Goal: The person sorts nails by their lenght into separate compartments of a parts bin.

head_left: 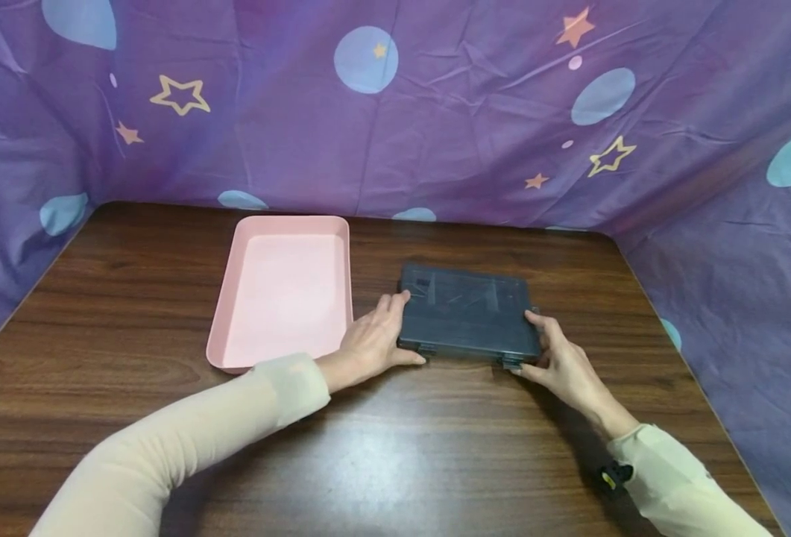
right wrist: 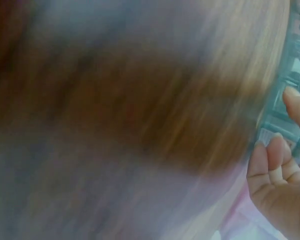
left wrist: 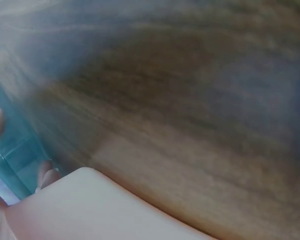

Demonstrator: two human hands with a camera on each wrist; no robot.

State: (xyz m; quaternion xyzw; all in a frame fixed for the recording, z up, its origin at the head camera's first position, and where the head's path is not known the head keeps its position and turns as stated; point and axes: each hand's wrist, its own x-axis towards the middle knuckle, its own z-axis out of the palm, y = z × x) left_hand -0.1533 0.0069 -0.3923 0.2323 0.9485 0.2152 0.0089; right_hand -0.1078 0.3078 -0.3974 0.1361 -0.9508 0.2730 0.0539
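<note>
A dark, translucent plastic storage case (head_left: 465,309) lies closed, right of the table's middle. Two latches show along its near side, one of them the right latch (head_left: 511,361). My left hand (head_left: 373,341) holds the case's left end, fingers along the side and thumb at the near left corner. At the opposite end, my right hand (head_left: 567,367) grips the near right corner, its thumb beside the right latch and its fingers on the right side. In both wrist views the case (left wrist: 21,150) looks teal, and the right wrist view shows fingertips at its wall (right wrist: 277,122).
Left of the case stands a shallow pink tray (head_left: 288,298) with nothing in it, its right rim close to my left wrist. Brown wood-grain table (head_left: 395,462) lies under everything. A purple curtain (head_left: 435,119) with stars and planets hangs behind and along the sides.
</note>
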